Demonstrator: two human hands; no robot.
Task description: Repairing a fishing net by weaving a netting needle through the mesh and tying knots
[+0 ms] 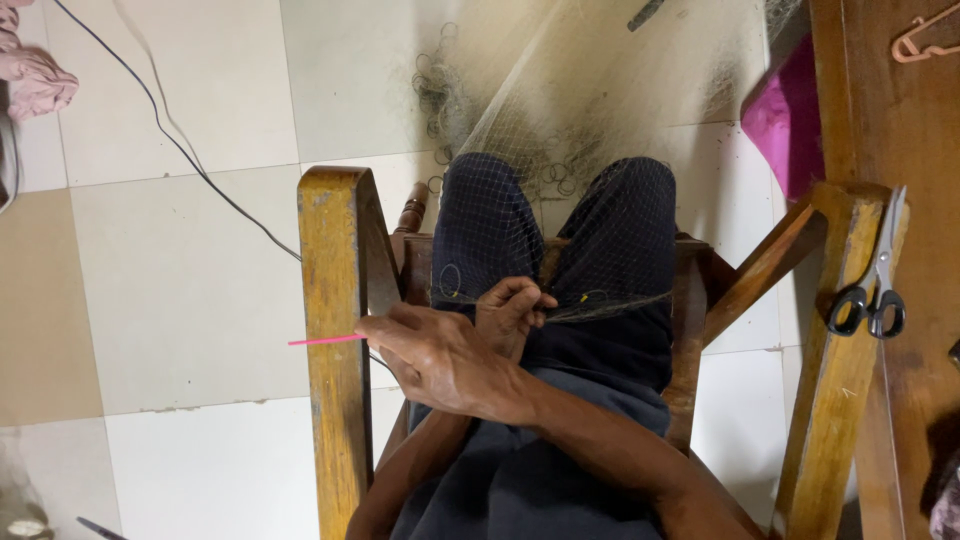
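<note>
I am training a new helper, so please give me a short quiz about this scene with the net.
1. True or false: the right hand holds a pink stick.
2. What does the left hand pinch? A) the net B) a rope C) a towel
3. Where do the scissors lie?
Key: 1 true; 2 A; 3 on the wooden rail at the right.

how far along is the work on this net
Done: two yellow ties sit on the fishing net edge across the knees. In hand: the left hand pinches that edge; the right hand holds a thin pink tool. Left: much netting with rings lies on the floor.
</note>
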